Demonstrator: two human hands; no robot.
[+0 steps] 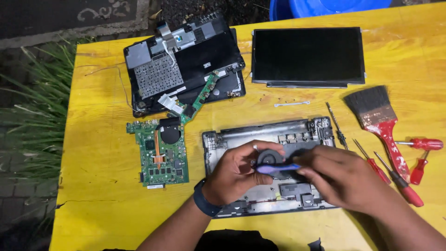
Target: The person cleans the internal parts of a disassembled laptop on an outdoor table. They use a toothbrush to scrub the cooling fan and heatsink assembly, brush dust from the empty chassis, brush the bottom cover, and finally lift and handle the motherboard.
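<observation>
Cooling fan (268, 157), small, round and black, sits between my two hands over the middle of the grey laptop base shell (260, 135), which lies at the near centre of the yellow table (97, 162). My left hand (237, 171) is curled around the fan from its nine o'clock side, fingers clasping it. My right hand (341, 174) pinches a blue-handled tool (278, 168) laid across the fan at six o'clock.

At nine o'clock from the shell lies the green motherboard (159, 155) with a copper heat pipe. At eleven o'clock rests the black keyboard cover (183, 62), turned underside up, with a narrow green board on it. At one o'clock lies the dark screen panel (307, 56). At three o'clock I see a red-handled paintbrush (378, 116) and several red-handled screwdrivers (399, 179). A blue basin (325, 7) shows beyond the table's far edge.
</observation>
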